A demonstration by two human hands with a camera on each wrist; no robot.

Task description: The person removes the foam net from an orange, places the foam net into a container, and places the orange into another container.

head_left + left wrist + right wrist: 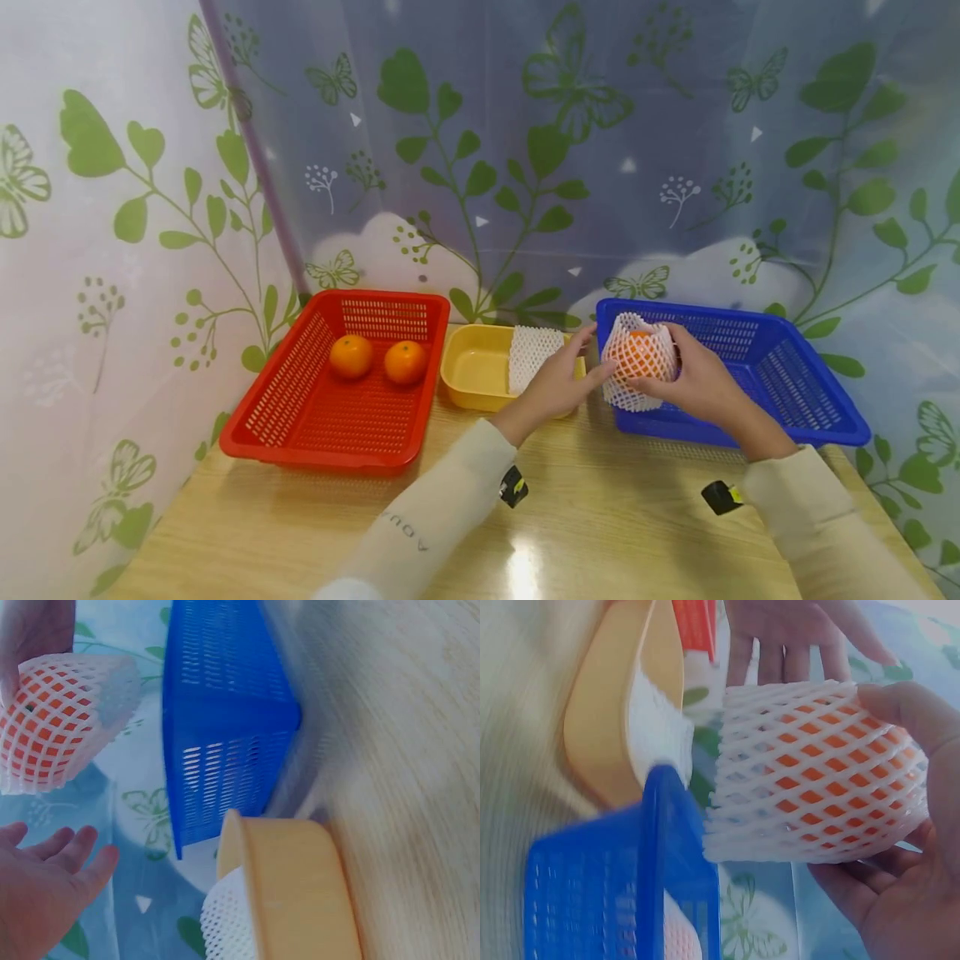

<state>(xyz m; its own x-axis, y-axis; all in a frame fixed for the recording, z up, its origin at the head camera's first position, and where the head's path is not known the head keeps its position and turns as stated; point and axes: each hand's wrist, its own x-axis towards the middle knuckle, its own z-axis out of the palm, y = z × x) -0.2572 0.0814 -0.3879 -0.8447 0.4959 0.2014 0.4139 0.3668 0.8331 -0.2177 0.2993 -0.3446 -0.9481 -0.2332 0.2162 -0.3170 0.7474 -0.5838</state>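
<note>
In the head view my right hand (701, 377) grips an orange (641, 354) wrapped in a white foam net sleeve (633, 398), over the left end of a blue basket (750, 437). Thumb and fingers lie around the sleeve, whose loose end sticks out past the fruit in the right wrist view. My left hand (557, 382) is beside it with fingers extended, above the right part of a yellow tub (476, 400). The left wrist view shows a gap between the left fingers (75, 851) and the netted orange (49, 727). Another white foam net (531, 358) lies in the tub.
To the left stands a red basket (330, 457) with two bare oranges, one (351, 357) left of the other (406, 362). Inside the blue basket, the right wrist view shows a pale netted thing (681, 939). All containers stand on a wooden table (570, 517) before a patterned curtain (480, 125).
</note>
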